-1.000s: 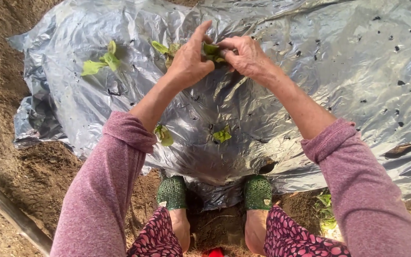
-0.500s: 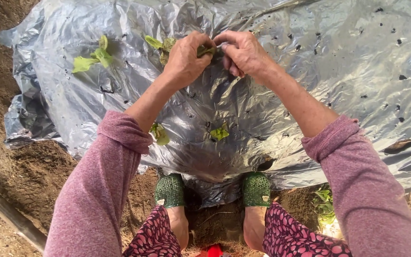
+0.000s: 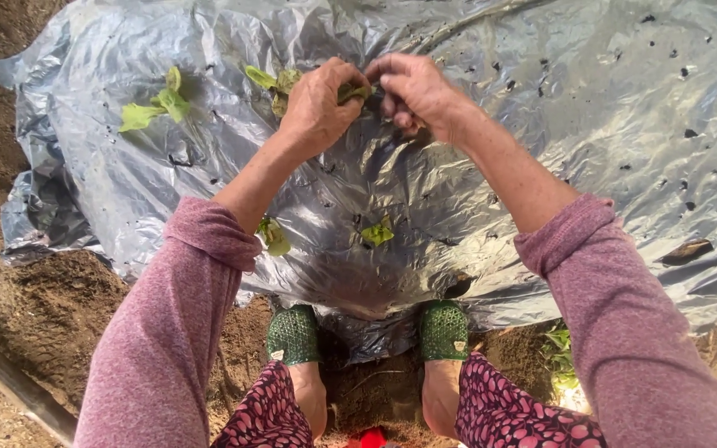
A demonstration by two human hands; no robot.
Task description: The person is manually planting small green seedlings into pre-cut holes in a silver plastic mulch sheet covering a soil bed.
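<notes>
The fingers (image 3: pixel 343 76) of the left hand (image 3: pixel 319 104) are curled tight around a small green seedling (image 3: pixel 353 90), whose leaves show between thumb and forefinger. The right hand (image 3: pixel 412 87) meets it from the other side, its fingers bent and pinched together at the same seedling, so the 2 hands touch over the plant. The seedling sits at the far part of a silvery grey plastic sheet (image 3: pixel 541 108) spread over the soil, and both hands press close to that sheet.

Just left of the left hand, another seedling (image 3: pixel 271 83) with long pale-green leaves lies on the sheet. Further left, well apart from the hands, a third seedling (image 3: pixel 155 104) rests with its leaves spread flat. Nearer the person, 2 more small plants poke up through the sheet: one (image 3: pixel 274 236) partly hidden beside the left forearm, the other (image 3: pixel 377 233) between the 2 arms.

Both arms wear mauve knitted sleeves (image 3: pixel 168 332) pushed up above the wrists. Below, 2 feet in green woven slippers (image 3: pixel 294 333) stand at the near edge of the sheet, on brown loose soil (image 3: pixel 51 307). Dark crumbs of earth speckle the sheet to the right, and a few green weeds (image 3: pixel 559 353) grow by the right foot.
</notes>
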